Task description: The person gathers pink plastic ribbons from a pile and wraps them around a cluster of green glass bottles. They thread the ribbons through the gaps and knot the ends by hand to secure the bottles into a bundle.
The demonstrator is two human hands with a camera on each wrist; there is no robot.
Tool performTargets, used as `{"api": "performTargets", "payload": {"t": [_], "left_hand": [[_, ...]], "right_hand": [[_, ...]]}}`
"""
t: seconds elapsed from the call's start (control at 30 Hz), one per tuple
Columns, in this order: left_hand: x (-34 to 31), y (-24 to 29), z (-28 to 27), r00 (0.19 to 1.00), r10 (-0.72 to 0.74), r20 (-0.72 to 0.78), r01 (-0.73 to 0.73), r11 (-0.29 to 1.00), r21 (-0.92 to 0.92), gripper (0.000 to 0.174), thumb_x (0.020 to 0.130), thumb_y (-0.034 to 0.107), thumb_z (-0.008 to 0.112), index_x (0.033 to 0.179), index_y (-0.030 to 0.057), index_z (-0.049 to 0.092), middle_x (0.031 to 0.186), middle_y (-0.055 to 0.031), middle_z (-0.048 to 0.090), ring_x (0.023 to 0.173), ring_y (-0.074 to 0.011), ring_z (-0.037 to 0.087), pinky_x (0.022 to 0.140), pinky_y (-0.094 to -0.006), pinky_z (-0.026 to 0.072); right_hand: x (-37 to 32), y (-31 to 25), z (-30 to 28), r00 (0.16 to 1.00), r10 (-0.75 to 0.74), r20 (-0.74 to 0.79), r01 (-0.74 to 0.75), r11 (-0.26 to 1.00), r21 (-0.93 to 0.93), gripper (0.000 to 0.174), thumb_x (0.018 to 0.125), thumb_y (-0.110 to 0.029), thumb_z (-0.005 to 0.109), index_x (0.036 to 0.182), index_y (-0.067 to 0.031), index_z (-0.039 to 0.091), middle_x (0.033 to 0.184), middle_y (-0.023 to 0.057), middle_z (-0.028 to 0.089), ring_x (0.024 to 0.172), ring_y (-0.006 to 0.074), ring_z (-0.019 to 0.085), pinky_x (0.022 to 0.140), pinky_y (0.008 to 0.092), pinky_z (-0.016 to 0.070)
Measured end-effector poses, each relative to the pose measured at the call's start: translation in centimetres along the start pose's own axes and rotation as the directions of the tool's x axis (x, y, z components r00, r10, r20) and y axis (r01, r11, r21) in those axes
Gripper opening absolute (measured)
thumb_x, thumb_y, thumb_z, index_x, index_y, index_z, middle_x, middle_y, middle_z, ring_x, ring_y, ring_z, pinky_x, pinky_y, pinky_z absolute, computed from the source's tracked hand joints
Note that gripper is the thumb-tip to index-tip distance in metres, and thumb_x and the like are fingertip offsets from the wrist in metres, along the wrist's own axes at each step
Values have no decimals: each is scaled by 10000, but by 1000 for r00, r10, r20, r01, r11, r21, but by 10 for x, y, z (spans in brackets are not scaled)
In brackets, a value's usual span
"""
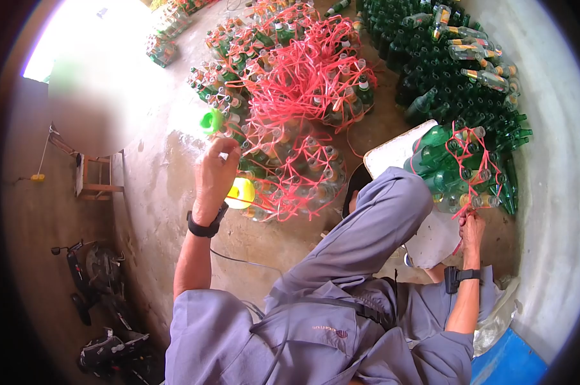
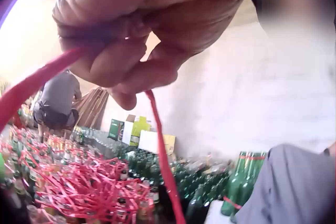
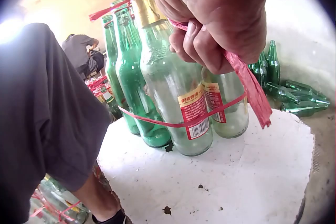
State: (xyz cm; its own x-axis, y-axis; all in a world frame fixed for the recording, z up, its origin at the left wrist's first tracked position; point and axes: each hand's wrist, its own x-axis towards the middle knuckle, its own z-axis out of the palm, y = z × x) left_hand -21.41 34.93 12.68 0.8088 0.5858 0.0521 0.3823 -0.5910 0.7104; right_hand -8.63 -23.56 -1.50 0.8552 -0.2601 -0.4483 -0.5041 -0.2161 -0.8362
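Observation:
My left hand [image 1: 214, 176] is raised to the left, curled fingers pinching a pink plastic strap [image 2: 164, 166], which runs out from both sides of the hand in the left wrist view. My right hand [image 3: 218, 29] grips another stretch of pink strap [image 3: 249, 85] beside the bottle necks, its flat loose end hanging below the fist. A bundle of green and clear glass bottles [image 3: 157, 71] stands upright on a white board [image 3: 252, 176]. One strap circles the bottles' lower bodies, and more strap crosses their necks. The right hand hides part of the nearest necks.
Many strapped bottles with a heap of loose pink strap [image 1: 296, 70] cover the floor ahead. Dense green bottles [image 1: 431, 70] line the right wall. Yellow [image 1: 240, 192] and green round plastic pieces [image 1: 210, 120] sit near my left hand. Another person [image 2: 59, 98] crouches farther off.

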Motion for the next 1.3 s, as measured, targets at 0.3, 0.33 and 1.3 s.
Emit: {"api": "performTargets", "payload": {"t": [0.3, 0.33, 1.3], "left_hand": [[-23, -54, 46, 924, -18, 382, -110, 944, 311, 284, 856, 304, 661, 1047, 101, 715, 865, -110, 739, 817, -288, 720, 731, -398, 555], [-23, -52, 48, 902, -52, 428, -124, 919, 375, 289, 862, 342, 642, 1041, 130, 724, 890, -90, 743, 822, -295, 717, 735, -411, 553], [183, -66, 164, 907, 215, 362, -395, 733, 554, 404, 817, 60, 615, 1214, 94, 549, 1214, -169, 597, 1039, -401, 633, 826, -502, 529]], "right_hand": [[5, 6, -2, 1000, -2, 8, 2, 1000, -8, 189, 893, -153, 449, 790, -95, 597, 579, -24, 523, 388, 48, 366, 355, 223, 253], [5, 6, -2, 1000, -4, 10, 4, 1000, -6, 189, 893, -153, 449, 790, -95, 597, 579, -24, 523, 388, 48, 366, 355, 223, 253], [-2, 0, 2, 998, 47, -36, -46, 998, 45, 225, 947, -178, 515, 754, -87, 588, 574, -7, 525, 399, 51, 373, 362, 221, 242]]}}
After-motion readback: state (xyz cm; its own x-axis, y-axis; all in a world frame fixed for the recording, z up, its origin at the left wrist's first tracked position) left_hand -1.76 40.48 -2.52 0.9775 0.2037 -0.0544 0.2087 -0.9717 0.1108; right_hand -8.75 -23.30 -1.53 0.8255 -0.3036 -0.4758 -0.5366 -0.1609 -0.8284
